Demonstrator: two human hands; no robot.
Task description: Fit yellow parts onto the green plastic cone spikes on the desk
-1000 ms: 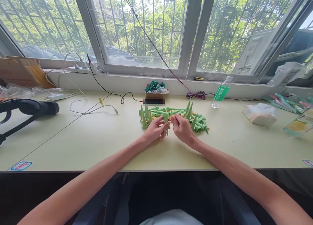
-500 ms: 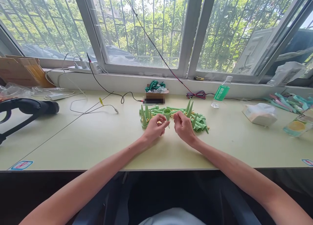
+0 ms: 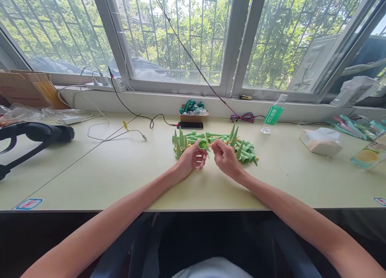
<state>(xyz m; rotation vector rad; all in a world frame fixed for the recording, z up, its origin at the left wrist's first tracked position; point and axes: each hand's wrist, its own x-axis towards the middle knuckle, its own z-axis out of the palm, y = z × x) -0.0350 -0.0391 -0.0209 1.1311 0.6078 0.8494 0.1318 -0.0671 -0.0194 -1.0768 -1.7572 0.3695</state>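
Note:
My left hand point(image 3: 190, 158) is closed around a green plastic cone point(image 3: 203, 144), its round hollow end facing me. Just to its right, my right hand point(image 3: 224, 157) is pinched, the fingertips close to the cone; whatever they hold is too small to make out. Behind both hands lies a pile of similar green cones point(image 3: 247, 155), some lying flat and some standing point up, such as the upright cone point(image 3: 177, 145) on the left. Small yellow bits are scattered among them.
Behind the pile are a phone point(image 3: 190, 125) and a small box point(image 3: 194, 113) with green wrapping. To the right stand a water bottle point(image 3: 273, 115) and a tissue pack point(image 3: 321, 141). A white cable point(image 3: 132, 132) and a black headset point(image 3: 33, 137) lie to the left.
The green cone in my left hand has tilted, so its hollow end faces me more, and shifted slightly left and down. My right hand has moved slightly left, staying pinched.

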